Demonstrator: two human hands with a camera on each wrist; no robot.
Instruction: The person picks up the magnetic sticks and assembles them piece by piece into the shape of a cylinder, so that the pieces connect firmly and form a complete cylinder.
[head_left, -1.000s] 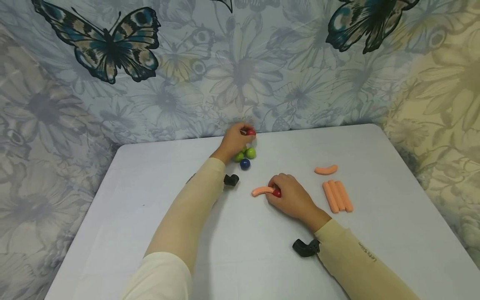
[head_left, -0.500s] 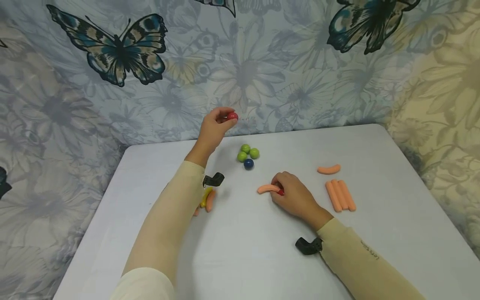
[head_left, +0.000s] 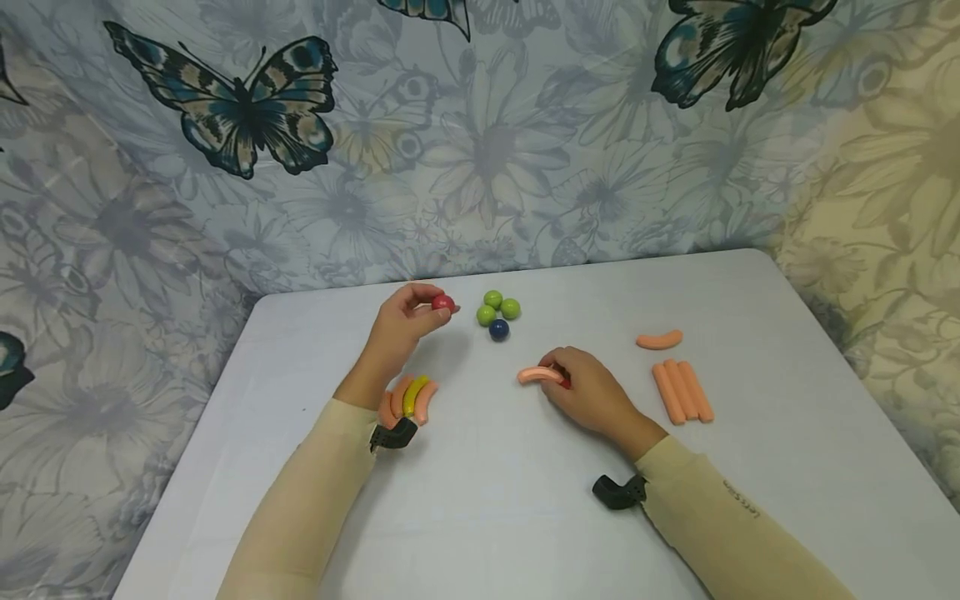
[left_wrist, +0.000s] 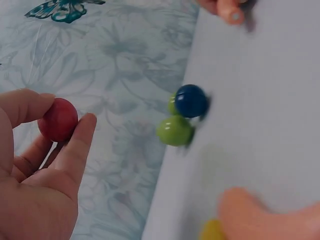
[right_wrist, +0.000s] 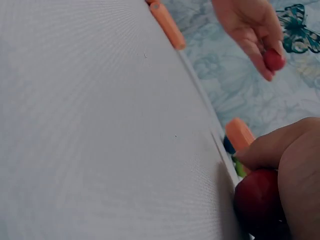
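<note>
Red ball [head_left: 442, 302] pinched in left hand [head_left: 401, 325]

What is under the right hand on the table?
The right hand rests over a red ball, mostly covered by its fingers, with an orange sausage sticking out to the left. Whether anything else lies under the palm cannot be seen.

- Ball [head_left: 442, 302] in left hand [head_left: 401, 325]: red.
- Three balls [head_left: 498, 307]: lime green; one ball [head_left: 498, 330]: dark blue.
- Sausages [head_left: 681, 390]: salmon orange.
- One curved piece [head_left: 413, 395]: yellow.
- Table [head_left: 525, 500]: plain pale grey.
- Backdrop [head_left: 480, 142]: grey-blue floral, teal-black butterflies.
- Sleeves [head_left: 720, 525]: cream.
</note>
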